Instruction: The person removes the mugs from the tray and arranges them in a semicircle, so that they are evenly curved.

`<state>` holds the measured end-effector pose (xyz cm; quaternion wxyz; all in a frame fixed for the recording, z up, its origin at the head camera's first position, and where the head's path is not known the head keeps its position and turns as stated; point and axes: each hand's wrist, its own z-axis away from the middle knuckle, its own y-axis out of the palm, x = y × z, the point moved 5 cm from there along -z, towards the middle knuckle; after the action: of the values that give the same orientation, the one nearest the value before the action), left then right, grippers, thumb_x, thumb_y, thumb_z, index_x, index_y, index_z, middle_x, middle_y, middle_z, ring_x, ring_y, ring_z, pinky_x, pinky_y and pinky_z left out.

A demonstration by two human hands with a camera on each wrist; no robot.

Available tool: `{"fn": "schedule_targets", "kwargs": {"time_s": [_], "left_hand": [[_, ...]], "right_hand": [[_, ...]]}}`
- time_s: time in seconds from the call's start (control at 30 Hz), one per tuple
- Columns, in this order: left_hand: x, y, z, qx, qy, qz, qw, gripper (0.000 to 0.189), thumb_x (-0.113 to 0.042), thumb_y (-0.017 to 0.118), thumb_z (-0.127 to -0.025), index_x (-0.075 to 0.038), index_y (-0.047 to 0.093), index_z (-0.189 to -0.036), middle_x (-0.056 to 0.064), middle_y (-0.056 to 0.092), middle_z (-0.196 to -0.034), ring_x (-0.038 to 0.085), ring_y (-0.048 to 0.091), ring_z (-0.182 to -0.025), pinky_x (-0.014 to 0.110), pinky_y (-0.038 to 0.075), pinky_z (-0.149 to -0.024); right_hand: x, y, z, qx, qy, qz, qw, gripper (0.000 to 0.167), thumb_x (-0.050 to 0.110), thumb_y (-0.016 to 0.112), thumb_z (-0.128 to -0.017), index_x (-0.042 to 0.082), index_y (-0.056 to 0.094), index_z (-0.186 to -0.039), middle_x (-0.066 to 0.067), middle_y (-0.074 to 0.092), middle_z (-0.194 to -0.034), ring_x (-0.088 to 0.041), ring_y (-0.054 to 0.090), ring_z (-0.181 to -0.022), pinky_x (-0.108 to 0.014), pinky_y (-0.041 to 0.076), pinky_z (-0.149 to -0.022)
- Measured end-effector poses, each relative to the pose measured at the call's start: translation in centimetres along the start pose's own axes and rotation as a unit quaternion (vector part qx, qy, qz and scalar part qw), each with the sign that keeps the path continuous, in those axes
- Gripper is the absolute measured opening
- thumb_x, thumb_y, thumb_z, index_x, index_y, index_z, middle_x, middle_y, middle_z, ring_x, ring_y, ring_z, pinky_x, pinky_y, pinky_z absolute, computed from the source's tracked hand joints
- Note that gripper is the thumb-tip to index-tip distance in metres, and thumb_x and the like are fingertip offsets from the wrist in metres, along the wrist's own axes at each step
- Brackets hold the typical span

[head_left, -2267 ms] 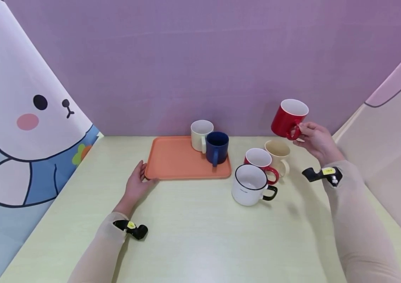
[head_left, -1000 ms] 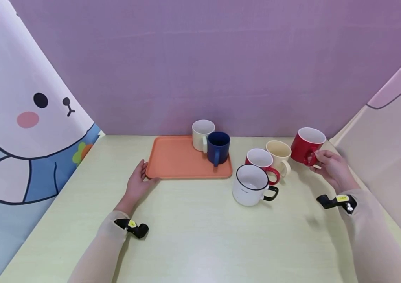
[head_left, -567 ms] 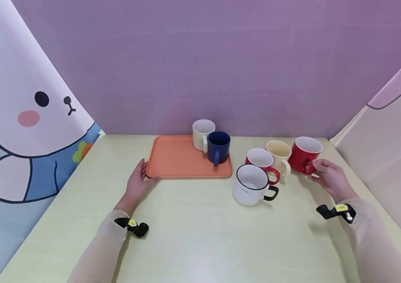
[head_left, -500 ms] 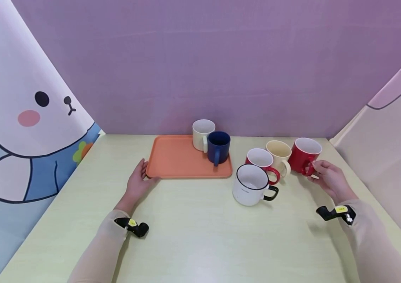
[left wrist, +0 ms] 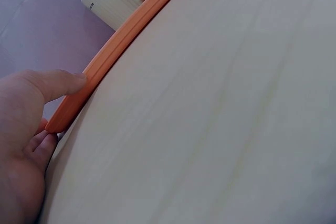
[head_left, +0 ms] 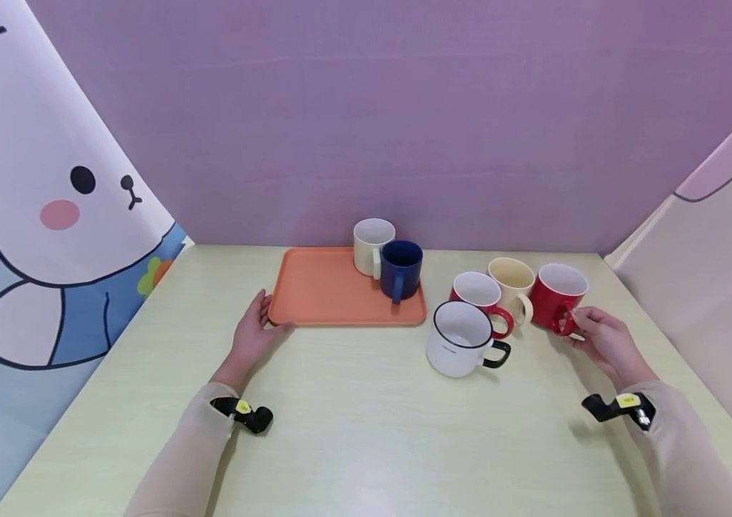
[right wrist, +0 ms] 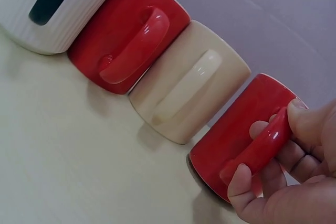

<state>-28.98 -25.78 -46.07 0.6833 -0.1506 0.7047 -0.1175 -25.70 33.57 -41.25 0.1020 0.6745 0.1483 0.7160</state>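
My right hand grips the handle of a red mug with a white inside. In the right wrist view this red mug sits low at the table surface, fingers through and around its handle. A beige mug stands just left of it, followed by another red mug and a white mug with a black rim. My left hand holds the near left corner of an orange tray. In the left wrist view the thumb lies against the tray's wall, fingers at the corner.
A cream mug and a dark blue mug stand on the tray's right side, handles towards me. A purple backdrop rises behind the pale table. Printed panels flank both sides.
The red mug in my right hand has come down from above the other mugs, over to the right, then slightly nearer me beside the beige mug. My left hand stays at the tray corner.
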Motion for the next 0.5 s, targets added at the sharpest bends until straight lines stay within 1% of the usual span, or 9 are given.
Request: {"fn": "schedule_targets", "kwargs": {"time_s": [0.2,0.37,0.5], "left_hand": [[0.04,0.05,-0.05,0.001,-0.001,0.002,1.0000,0.098,-0.009,0.074,-0.089,-0.001,0.005,-0.159,0.022,0.025,-0.159,0.035,0.029,-0.146,0.041,0.028,-0.120],[-0.03,0.04,0.02,-0.001,0.000,-0.003,1.0000,0.098,-0.008,0.074,-0.089,0.000,0.006,-0.159,0.022,0.025,-0.159,0.035,0.029,-0.145,0.041,0.028,-0.120],[-0.01,0.05,0.03,0.000,0.000,-0.002,1.0000,0.098,-0.009,0.074,-0.089,-0.001,0.005,-0.159,0.022,0.025,-0.160,0.035,0.029,-0.145,0.041,0.028,-0.119]], "right_hand": [[-0.63,0.01,0.10,0.012,-0.005,-0.002,0.9999,0.027,0.003,0.048,-0.103,0.007,0.067,-0.085,-0.003,0.066,-0.082,-0.015,0.064,-0.078,-0.025,0.057,-0.069],[-0.83,0.04,0.08,0.032,-0.012,0.004,0.9994,0.027,0.003,0.047,-0.104,0.006,0.067,-0.086,-0.003,0.066,-0.083,-0.015,0.065,-0.079,-0.026,0.058,-0.071],[-0.76,-0.02,-0.02,0.055,0.001,0.005,0.9985,0.029,0.002,0.043,-0.105,0.006,0.067,-0.088,-0.004,0.069,-0.086,-0.016,0.067,-0.081,-0.027,0.059,-0.074]]}}
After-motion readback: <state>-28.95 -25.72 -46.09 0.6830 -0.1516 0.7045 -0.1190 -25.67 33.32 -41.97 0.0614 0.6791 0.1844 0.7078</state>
